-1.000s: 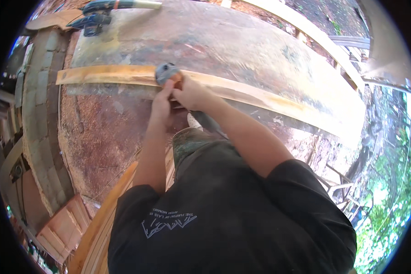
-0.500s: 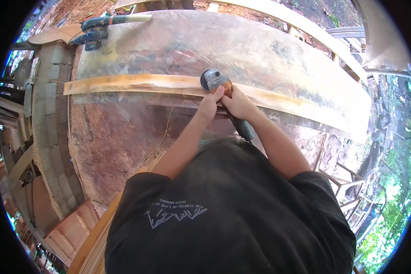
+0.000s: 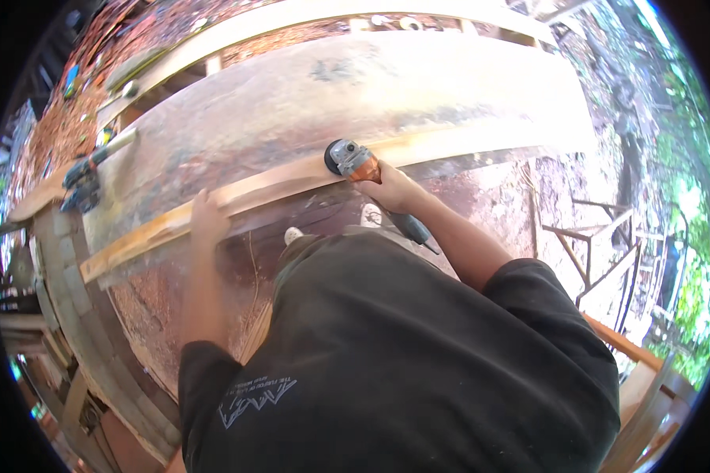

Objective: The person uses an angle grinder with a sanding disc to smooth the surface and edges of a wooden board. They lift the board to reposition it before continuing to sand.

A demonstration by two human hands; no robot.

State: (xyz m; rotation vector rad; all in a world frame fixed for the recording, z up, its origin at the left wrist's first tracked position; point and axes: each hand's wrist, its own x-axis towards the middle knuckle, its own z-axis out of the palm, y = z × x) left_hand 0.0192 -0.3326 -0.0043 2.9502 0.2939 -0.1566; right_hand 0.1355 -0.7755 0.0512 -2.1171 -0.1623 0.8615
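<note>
My right hand (image 3: 392, 191) is wrapped round an angle grinder (image 3: 358, 162) with a silver head, an orange body and a dark rear handle. The grinder's disc end is over a long, pale wooden board (image 3: 272, 180), about midway along it. Farther left, my left hand (image 3: 208, 217) is at the near edge of the same board. Motion smears its fingers, so their grip cannot be made out. The board lies along the near side of a stained, paint-marked worktable (image 3: 244, 106).
A dark blue power tool (image 3: 83, 181) with a pale tube lies at the table's left end. Beyond the table runs a long timber rail (image 3: 292, 14). Sawdust covers the ground near me, where a thin cord (image 3: 254, 264) hangs. Metal frames (image 3: 588, 236) stand at right.
My left hand has let go of the grinder and moved left to the board. My right hand still holds the grinder. The view has turned, so the board now slants down to the left.
</note>
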